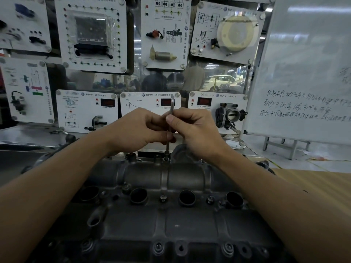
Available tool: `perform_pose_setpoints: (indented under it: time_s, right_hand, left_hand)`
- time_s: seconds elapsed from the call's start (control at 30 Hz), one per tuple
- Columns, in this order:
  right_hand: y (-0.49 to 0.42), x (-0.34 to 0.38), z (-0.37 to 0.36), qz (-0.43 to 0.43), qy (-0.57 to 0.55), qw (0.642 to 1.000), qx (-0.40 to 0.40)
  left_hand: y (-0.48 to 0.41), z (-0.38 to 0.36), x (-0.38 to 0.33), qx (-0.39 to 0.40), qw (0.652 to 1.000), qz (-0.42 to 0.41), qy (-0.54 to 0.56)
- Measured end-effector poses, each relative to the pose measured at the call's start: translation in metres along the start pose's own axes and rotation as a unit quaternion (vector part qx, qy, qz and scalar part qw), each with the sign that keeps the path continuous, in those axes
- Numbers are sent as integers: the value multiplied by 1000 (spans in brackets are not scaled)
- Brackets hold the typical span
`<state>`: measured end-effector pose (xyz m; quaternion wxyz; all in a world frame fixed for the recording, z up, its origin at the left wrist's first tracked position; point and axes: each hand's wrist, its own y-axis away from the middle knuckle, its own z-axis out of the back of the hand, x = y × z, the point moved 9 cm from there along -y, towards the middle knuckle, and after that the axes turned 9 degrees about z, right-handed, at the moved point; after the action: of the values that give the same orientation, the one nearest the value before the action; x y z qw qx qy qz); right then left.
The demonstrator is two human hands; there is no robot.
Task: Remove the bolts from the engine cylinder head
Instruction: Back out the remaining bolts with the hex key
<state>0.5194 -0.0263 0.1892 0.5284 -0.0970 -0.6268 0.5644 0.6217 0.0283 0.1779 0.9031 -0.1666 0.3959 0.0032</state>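
Observation:
A dark grey engine cylinder head (171, 221) fills the lower middle of the view. A thin metal hex key (171, 105) stands upright, its lower tip in a bolt (165, 158) on the head's far edge. My left hand (136, 130) pinches the key's shaft from the left. My right hand (197, 130) pinches the same shaft from the right, thumb on the near side. Other bolts (163, 196) (210, 198) sit between the round ports. More bolts (158, 247) line the near edge.
Behind the head stands a wall of white training panels (87, 111) with sensors and a throttle body (230, 115). A whiteboard (307, 73) with handwriting leans at the right. A wooden tabletop (326, 183) lies at the right.

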Motion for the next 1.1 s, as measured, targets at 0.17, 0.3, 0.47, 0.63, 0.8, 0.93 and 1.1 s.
perform_pose_setpoints:
  time_s: [0.17, 0.3, 0.47, 0.63, 0.8, 0.93, 1.1]
  right_hand:
    - [3, -1, -5, 0, -33, 999, 27]
    - [0, 4, -4, 31, -7, 999, 11]
    - [-1, 2, 2, 29, -2, 999, -23]
    - [0, 7, -1, 41, 22, 999, 0]
    - [3, 0, -9, -19, 12, 999, 39]
    - [2, 3, -3, 5, 42, 999, 21]
    - [0, 2, 9, 22, 47, 998, -47]
  left_hand:
    - [1, 0, -1, -2, 1000, -6, -25]
    - [2, 4, -6, -53, 998, -19, -31]
    - [2, 2, -7, -80, 996, -18, -42]
    - [2, 0, -7, -31, 999, -13, 4]
    - [1, -2, -8, -5, 1000, -17, -2]
    - [1, 2, -9, -29, 998, -34, -35]
    - [3, 3, -16, -100, 991, -63, -70]
